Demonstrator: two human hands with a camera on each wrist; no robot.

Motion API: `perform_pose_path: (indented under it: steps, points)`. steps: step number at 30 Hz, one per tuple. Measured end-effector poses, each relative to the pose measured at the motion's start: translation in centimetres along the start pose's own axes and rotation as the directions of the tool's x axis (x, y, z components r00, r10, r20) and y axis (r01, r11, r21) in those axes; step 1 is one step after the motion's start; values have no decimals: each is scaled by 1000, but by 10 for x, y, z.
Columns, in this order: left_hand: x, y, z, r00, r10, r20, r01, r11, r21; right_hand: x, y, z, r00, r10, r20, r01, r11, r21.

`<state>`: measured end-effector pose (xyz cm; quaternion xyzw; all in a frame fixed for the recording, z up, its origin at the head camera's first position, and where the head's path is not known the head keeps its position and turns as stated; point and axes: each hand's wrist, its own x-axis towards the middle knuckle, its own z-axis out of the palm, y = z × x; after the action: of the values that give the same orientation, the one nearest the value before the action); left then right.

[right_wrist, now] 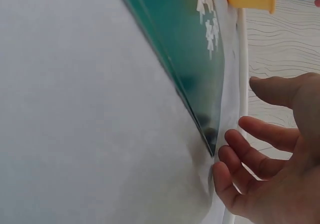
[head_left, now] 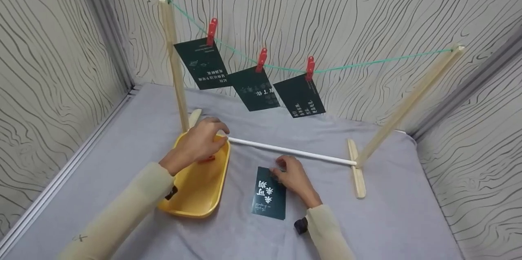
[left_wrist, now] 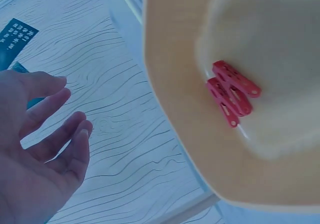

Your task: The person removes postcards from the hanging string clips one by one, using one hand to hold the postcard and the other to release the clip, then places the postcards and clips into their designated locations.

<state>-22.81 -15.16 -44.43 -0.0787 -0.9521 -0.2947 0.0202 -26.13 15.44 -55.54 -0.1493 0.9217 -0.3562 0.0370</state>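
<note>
Head view first: a strip of grey cloth gives room between the rim of the yellow tray and the loose cards, which lie flat. Beyond, the white rod runs across, low between two wooden posts. My left hand hangs over the tray's far end, wrist arched, fingers bent; my right hand comes in low at the loose cards' far right corner. The count on the line: three hanging cards, three red pegs, one green string.

Left wrist now: the tray's rim bends round wide, with a gap between it and my fingertips. Those fingers curve loosely, gripping nothing. Inside the tray, spare pegs lie bunched, overlapping too much for me to count.

Over to the right wrist: the loose cards narrow to a corner just beside my little finger, at least two edges showing. Thumb apart, fingers gently bent, nothing pinched; whether a fingertip touches that corner, I can't tell.
</note>
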Motion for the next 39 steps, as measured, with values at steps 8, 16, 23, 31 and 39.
perform_pose_path:
  steps: [8, 16, 23, 31, 39]
  points:
    - [1, 15, -6, 994, 90, -66, -91, 996, -22, 4, -3, -5, 998, -10, -63, 15, 997, 73]
    - [6, 30, -8, 971, 189, -147, -198, 979, -50, 8, -6, -11, 996, -2, -91, 13, 993, 114]
    - [8, 45, -12, 959, 207, -194, -232, 966, -115, 14, -12, -22, 992, 27, -121, -7, 986, 168]
    - [10, 58, -16, 912, 286, -294, -338, 930, -144, 21, -20, -34, 979, 55, -194, -5, 968, 252]
    - [16, 69, -19, 834, 361, -418, -420, 906, -56, 26, -23, -39, 970, 40, -240, 44, 942, 333]
